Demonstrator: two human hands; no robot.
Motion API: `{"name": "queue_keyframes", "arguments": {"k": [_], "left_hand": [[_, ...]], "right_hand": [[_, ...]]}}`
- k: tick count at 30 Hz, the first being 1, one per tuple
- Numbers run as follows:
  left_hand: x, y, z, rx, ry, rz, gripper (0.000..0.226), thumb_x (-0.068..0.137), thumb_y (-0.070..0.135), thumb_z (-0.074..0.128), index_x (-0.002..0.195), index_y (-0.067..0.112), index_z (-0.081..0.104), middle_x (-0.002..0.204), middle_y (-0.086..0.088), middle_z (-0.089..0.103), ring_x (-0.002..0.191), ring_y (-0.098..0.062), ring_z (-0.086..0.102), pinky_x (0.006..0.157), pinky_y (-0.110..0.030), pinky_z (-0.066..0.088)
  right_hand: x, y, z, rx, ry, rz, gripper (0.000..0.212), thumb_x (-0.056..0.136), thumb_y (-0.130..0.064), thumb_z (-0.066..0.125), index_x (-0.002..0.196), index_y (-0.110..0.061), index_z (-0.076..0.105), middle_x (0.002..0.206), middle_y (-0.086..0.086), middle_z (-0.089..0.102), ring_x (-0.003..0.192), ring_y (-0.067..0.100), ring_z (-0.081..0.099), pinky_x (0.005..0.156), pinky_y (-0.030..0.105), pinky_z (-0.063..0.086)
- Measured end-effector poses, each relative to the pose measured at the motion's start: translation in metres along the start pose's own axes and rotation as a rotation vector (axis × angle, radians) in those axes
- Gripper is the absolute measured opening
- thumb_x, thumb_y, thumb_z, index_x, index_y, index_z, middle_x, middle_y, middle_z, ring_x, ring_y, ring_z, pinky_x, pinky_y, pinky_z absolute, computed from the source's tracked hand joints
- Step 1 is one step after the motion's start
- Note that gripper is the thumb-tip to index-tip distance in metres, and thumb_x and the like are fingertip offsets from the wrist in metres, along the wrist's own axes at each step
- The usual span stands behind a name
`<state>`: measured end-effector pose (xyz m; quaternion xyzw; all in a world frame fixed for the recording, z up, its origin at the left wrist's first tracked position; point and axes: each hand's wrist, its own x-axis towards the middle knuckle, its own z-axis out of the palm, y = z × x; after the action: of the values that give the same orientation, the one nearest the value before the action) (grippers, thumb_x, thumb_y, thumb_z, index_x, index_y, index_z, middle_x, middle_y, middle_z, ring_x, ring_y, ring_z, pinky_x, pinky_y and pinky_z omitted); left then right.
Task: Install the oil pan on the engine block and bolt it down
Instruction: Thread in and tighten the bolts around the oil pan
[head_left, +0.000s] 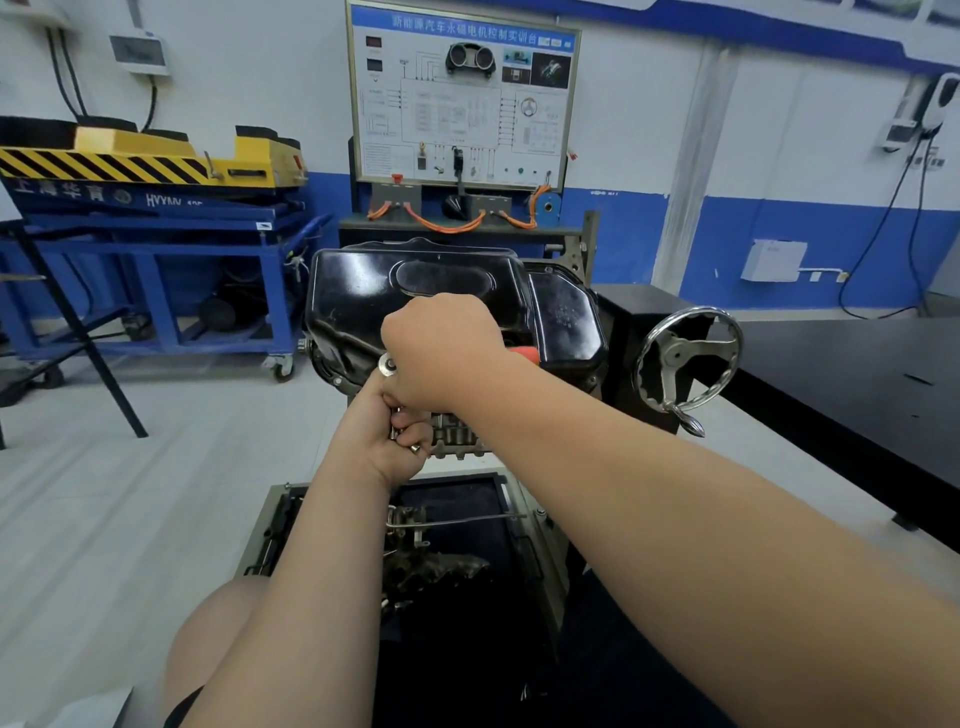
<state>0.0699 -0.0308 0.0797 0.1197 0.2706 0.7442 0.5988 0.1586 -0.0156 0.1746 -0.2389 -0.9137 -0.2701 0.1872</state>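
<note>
The black oil pan (415, 296) sits on top of the engine block (457, 436), which is mounted on a stand, with the pan's closed bottom facing up toward the camera. Its long axis runs left to right across the view, the deeper sump part on the left and a shallower step on the right. The right hand (441, 353) is closed in a fist over a tool with an orange handle (527, 354) that points off to the right; a round silver tool head (387, 364) shows at the near left edge of the pan. The left hand (395, 436) is curled shut just below it, touching the right hand, with small silver bolts (414, 448) showing between its fingers. A chrome handwheel (688, 358) stands right of the block, beside a black desk (857, 395)
</note>
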Motion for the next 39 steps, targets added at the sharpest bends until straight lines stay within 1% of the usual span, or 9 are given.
{"name": "queue_keyframes", "arguments": {"k": [3,5,9,13,20,27,31,35,39], "left_hand": [[0.0,-0.001,0.0,0.007,0.022,0.021,0.038,0.085,0.021,0.053,0.052,0.023,0.033,0.043,0.013,0.031,0.032,-0.003,0.022,0.031,-0.015,0.011],[0.0,0.001,0.0,-0.003,0.034,0.015,0.042,0.089,0.026,0.053,0.05,0.023,0.036,0.043,0.014,0.032,0.032,-0.003,0.023,0.03,-0.015,0.011],[0.0,0.003,0.001,-0.053,0.028,-0.028,0.043,0.09,0.035,0.054,0.05,0.022,0.044,0.043,0.011,0.033,0.031,-0.004,0.023,0.029,-0.015,0.011],[0.003,0.0,0.005,-0.062,0.042,-0.032,0.043,0.091,0.038,0.054,0.052,0.021,0.048,0.044,0.011,0.033,0.031,-0.004,0.021,0.029,-0.016,0.01],[-0.001,0.001,-0.001,0.026,0.007,-0.046,0.027,0.085,0.038,0.058,0.064,0.023,0.053,0.041,0.011,0.032,0.03,-0.004,0.024,0.027,-0.015,0.012],[0.004,-0.003,-0.026,-0.027,0.091,-0.021,0.034,0.096,0.04,0.043,0.075,0.019,0.061,0.042,0.011,0.032,0.03,-0.004,0.023,0.03,-0.015,0.01],[0.008,-0.007,-0.047,-0.01,0.177,0.027,0.027,0.088,0.03,0.037,0.066,0.019,0.046,0.044,0.01,0.032,0.031,-0.006,0.023,0.037,-0.013,0.008],[0.012,-0.013,-0.054,-0.001,0.232,0.017,0.025,0.085,0.03,0.032,0.064,0.02,0.04,0.045,0.008,0.033,0.031,-0.008,0.023,0.039,-0.011,0.009],[0.012,-0.022,-0.052,0.036,0.19,0.002,0.024,0.085,0.029,0.033,0.064,0.02,0.038,0.047,0.007,0.031,0.031,-0.008,0.021,0.035,-0.012,0.01]], "right_hand": [[-0.001,-0.001,0.004,0.049,-0.036,0.047,0.03,0.079,-0.03,0.059,0.064,-0.02,0.035,0.065,-0.005,0.042,0.051,0.014,0.035,0.046,0.027,0.022],[0.0,0.0,0.005,0.042,-0.086,-0.013,0.017,0.085,-0.032,0.056,0.085,-0.018,0.046,0.082,-0.001,0.053,0.07,0.019,0.052,0.054,0.028,0.028],[0.011,0.013,0.003,-0.264,-0.015,-0.501,0.019,0.095,-0.021,0.042,0.106,-0.017,0.057,0.105,-0.001,0.061,0.102,0.022,0.053,0.087,0.032,0.035],[0.022,0.026,-0.006,-0.394,0.028,-0.756,0.022,0.095,-0.013,0.039,0.107,-0.016,0.058,0.108,-0.001,0.06,0.11,0.023,0.047,0.098,0.034,0.035],[0.023,0.022,-0.015,-0.316,-0.144,-0.591,0.016,0.088,-0.027,0.051,0.094,-0.016,0.061,0.09,0.0,0.063,0.081,0.026,0.062,0.082,0.042,0.049],[0.025,0.014,-0.018,-0.345,-0.119,-0.554,0.011,0.079,-0.028,0.055,0.075,-0.018,0.052,0.07,-0.003,0.05,0.064,0.024,0.048,0.078,0.036,0.045],[0.026,0.013,-0.018,-0.346,-0.11,-0.553,0.011,0.079,-0.027,0.052,0.079,-0.017,0.057,0.082,0.0,0.062,0.069,0.025,0.054,0.079,0.036,0.044],[0.019,0.015,-0.001,-0.336,-0.124,-0.607,0.032,0.085,-0.034,0.05,0.114,-0.022,0.056,0.11,-0.002,0.061,0.102,0.022,0.054,0.094,0.037,0.034],[0.014,0.006,0.011,-0.366,-0.188,-0.648,0.02,0.091,-0.026,0.047,0.106,-0.025,0.059,0.101,-0.006,0.065,0.099,0.02,0.054,0.1,0.036,0.03]]}}
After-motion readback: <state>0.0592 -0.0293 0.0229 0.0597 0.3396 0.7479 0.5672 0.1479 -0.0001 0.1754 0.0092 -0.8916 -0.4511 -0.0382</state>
